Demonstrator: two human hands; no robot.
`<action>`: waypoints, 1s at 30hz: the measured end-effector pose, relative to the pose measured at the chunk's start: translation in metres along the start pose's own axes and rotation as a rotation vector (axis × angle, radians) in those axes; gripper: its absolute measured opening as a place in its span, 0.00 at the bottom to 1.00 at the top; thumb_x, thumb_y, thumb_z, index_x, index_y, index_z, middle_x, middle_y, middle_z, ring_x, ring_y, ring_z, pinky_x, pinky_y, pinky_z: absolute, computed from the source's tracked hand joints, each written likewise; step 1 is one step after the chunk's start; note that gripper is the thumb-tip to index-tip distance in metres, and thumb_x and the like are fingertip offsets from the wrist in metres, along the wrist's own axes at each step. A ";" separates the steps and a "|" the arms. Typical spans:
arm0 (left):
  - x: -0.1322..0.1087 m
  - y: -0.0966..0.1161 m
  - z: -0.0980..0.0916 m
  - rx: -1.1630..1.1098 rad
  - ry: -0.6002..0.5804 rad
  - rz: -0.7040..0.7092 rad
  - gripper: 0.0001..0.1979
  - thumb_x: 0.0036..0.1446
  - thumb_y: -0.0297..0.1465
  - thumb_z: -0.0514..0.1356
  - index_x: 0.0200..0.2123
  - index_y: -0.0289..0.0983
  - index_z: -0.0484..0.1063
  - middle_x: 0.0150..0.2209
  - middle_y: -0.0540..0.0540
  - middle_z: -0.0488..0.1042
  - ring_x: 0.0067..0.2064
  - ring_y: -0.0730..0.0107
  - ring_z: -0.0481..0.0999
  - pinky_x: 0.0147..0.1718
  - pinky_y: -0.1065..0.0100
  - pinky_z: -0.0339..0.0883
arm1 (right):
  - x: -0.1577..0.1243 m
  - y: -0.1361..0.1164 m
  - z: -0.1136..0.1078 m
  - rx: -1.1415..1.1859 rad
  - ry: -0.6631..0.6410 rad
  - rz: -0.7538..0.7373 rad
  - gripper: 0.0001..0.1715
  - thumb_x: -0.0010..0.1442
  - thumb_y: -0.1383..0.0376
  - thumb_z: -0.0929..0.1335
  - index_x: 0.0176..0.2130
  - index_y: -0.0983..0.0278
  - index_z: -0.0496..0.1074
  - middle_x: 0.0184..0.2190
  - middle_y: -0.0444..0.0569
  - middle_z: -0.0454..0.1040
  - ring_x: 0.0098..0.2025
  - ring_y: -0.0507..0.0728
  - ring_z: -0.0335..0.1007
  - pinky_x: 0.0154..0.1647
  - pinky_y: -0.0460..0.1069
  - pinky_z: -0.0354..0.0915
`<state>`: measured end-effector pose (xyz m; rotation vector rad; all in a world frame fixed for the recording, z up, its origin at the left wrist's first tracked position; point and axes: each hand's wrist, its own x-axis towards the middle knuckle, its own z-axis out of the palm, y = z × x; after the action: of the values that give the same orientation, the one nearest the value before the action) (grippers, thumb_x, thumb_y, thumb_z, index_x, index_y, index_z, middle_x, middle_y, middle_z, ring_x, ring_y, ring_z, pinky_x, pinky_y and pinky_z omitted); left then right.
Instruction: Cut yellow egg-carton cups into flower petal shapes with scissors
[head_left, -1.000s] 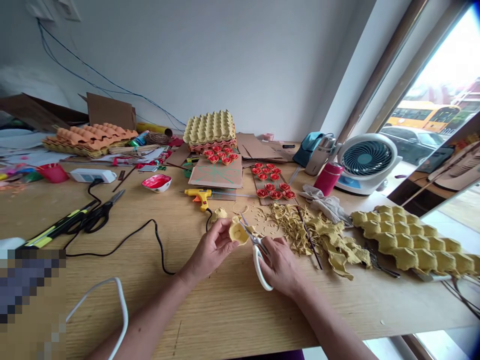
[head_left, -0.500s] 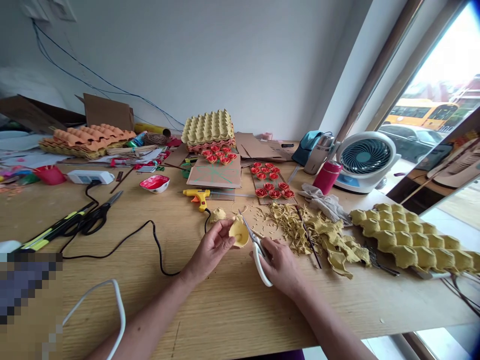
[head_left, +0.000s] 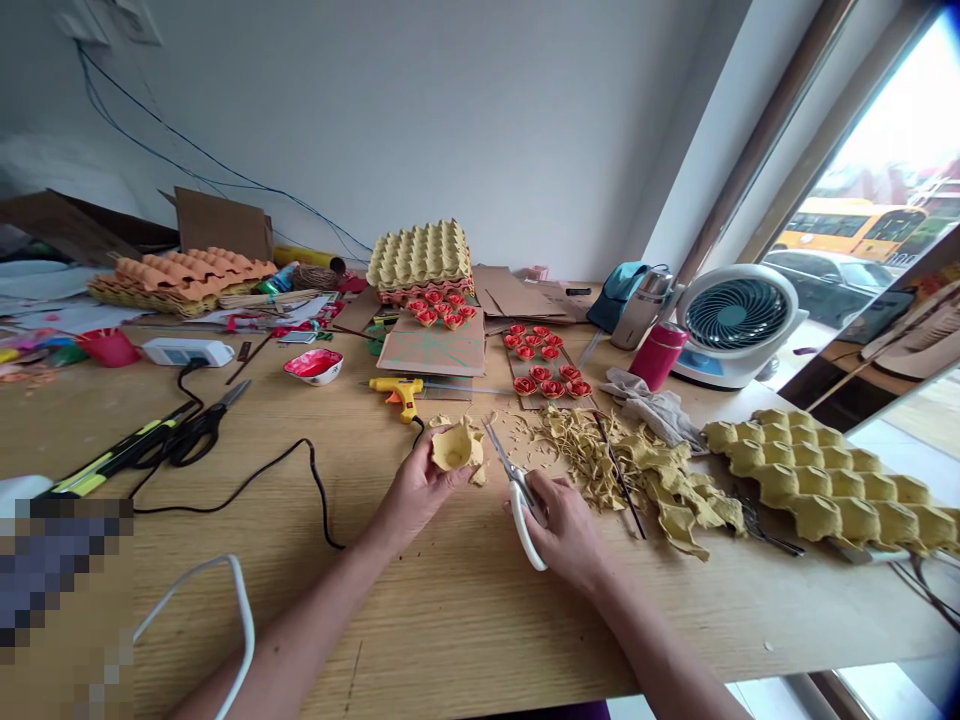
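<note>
1. Left hand point(head_left: 416, 490) pinches a yellow carton cup point(head_left: 454, 447) from below, its open side tilted toward the camera.
2. Right hand point(head_left: 566, 530) is wrapped around the white-handled scissors point(head_left: 517, 495). The blades point up and away, with their tips just right of the cup and not touching it.
3. Just beyond the cup grip lies a yellow glue gun point(head_left: 397, 392), and a black cord point(head_left: 300, 470) snakes off to that hand's left.
4. Right of the scissor grip sits a heap of yellow trimmings point(head_left: 592, 450), with an egg tray point(head_left: 825, 480) further right.

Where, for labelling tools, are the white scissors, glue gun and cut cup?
white scissors point(head_left: 510, 472): head view, on the blades near the pivot.
glue gun point(head_left: 396, 386): head view, on its yellow body.
cut cup point(head_left: 452, 450): head view, on its wall.
</note>
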<state>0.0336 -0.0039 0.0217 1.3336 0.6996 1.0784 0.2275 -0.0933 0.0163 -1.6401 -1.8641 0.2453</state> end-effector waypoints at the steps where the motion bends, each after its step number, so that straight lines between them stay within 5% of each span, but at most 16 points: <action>1: 0.001 -0.001 0.000 0.017 0.011 0.017 0.30 0.49 0.38 0.70 0.52 0.38 0.64 0.50 0.42 0.73 0.50 0.61 0.74 0.50 0.62 0.68 | 0.000 -0.001 -0.001 -0.017 -0.013 -0.010 0.15 0.64 0.59 0.63 0.27 0.60 0.57 0.22 0.40 0.65 0.25 0.52 0.60 0.34 0.48 0.56; 8: 0.000 -0.002 -0.001 0.022 0.042 0.065 0.27 0.49 0.37 0.70 0.50 0.37 0.66 0.47 0.43 0.75 0.48 0.62 0.74 0.46 0.65 0.68 | -0.001 -0.005 -0.003 -0.074 -0.052 -0.057 0.12 0.63 0.61 0.64 0.29 0.61 0.60 0.24 0.42 0.70 0.27 0.53 0.65 0.35 0.48 0.57; 13: -0.004 0.006 -0.004 -0.283 -0.043 -0.150 0.18 0.55 0.36 0.67 0.47 0.36 0.72 0.41 0.43 0.76 0.38 0.70 0.73 0.32 0.72 0.64 | -0.001 -0.003 -0.002 -0.004 -0.007 -0.058 0.14 0.64 0.61 0.63 0.28 0.60 0.57 0.23 0.41 0.67 0.26 0.52 0.61 0.37 0.49 0.58; 20: 0.000 0.009 -0.008 -0.773 -0.018 -0.427 0.09 0.54 0.29 0.64 0.39 0.33 0.74 0.40 0.39 0.77 0.32 0.74 0.70 0.26 0.74 0.64 | 0.000 -0.002 -0.003 0.055 0.000 -0.036 0.16 0.64 0.59 0.63 0.28 0.60 0.55 0.23 0.41 0.66 0.27 0.53 0.61 0.38 0.50 0.57; 30: 0.001 0.016 -0.009 -0.950 -0.051 -0.542 0.11 0.60 0.29 0.54 0.39 0.30 0.73 0.30 0.43 0.70 0.23 0.79 0.63 0.20 0.78 0.62 | -0.001 -0.003 -0.002 0.039 -0.030 -0.069 0.16 0.64 0.62 0.64 0.28 0.60 0.53 0.24 0.41 0.66 0.27 0.53 0.61 0.39 0.50 0.57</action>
<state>0.0227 -0.0005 0.0357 0.3173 0.3751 0.7550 0.2262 -0.0957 0.0191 -1.5506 -1.9224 0.2763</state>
